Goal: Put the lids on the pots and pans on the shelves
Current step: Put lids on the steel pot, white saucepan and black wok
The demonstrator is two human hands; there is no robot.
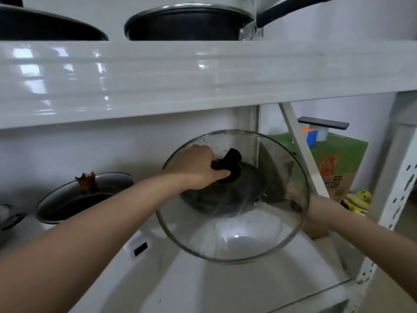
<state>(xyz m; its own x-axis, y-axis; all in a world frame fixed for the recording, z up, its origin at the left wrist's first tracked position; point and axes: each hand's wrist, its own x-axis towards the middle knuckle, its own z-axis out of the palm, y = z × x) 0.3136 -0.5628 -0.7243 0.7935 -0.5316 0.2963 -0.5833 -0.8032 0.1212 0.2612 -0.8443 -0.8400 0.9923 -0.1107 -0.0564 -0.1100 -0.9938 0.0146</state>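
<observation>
My left hand (200,168) grips the black knob (232,159) of a large clear glass lid (232,238). The lid is tilted with its top facing me and hangs in front of a dark pan (246,179) on the lower shelf. I see the pan only through the glass. My right hand (293,196) reaches in from the right behind the lid's edge, blurred through the glass, closed on the pan's dark handle (296,206). To the left on the same shelf stands a black pan (67,206) wearing a glass lid with an amber knob (86,182).
The white upper shelf beam (203,80) runs just above the lid, carrying a black pot with a long handle (187,26) and another dark pan (45,26). A white upright post (392,188) stands on the right. A green and brown carton (338,163) sits behind it.
</observation>
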